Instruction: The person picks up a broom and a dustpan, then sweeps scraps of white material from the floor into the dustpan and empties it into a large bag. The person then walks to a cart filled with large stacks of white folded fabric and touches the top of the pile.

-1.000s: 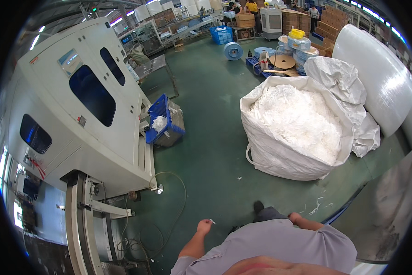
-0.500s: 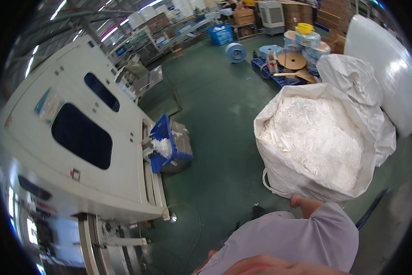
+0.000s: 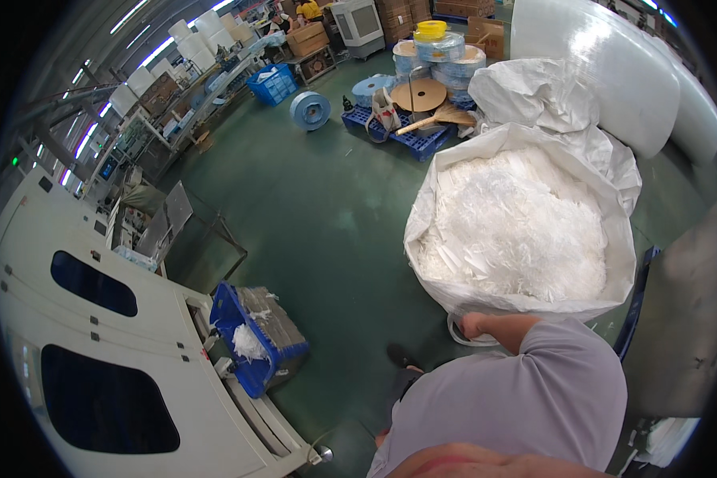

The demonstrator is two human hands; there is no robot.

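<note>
My right hand [image 3: 471, 325] is at the near left side of a large white woven bulk bag [image 3: 518, 303], its fingers curled in. It overlaps the bag's white loop handle [image 3: 459, 338]; whether it grips the loop or the bag's side is hidden. White shredded strips [image 3: 518, 227] fill the wide-open bag nearly to the rim. Of my left hand [image 3: 381, 437] only a sliver of skin shows beside my grey shirt, low down, and its fingers are hidden.
At left stands a cream machine cabinet [image 3: 23, 303] with dark windows. Beside it a blue crate [image 3: 269, 374] holds white scraps. Ahead are a blue reel [image 3: 310, 111] and a blue pallet [image 3: 422, 143] with spools and a broom. Wrapped rolls [image 3: 589, 72] stand behind the bag; a grey panel [image 3: 681, 319] is at right.
The view has swung right and up, so the bag and machine sit further left. My right hand has moved left along the bag's near side to the loop handle.
</note>
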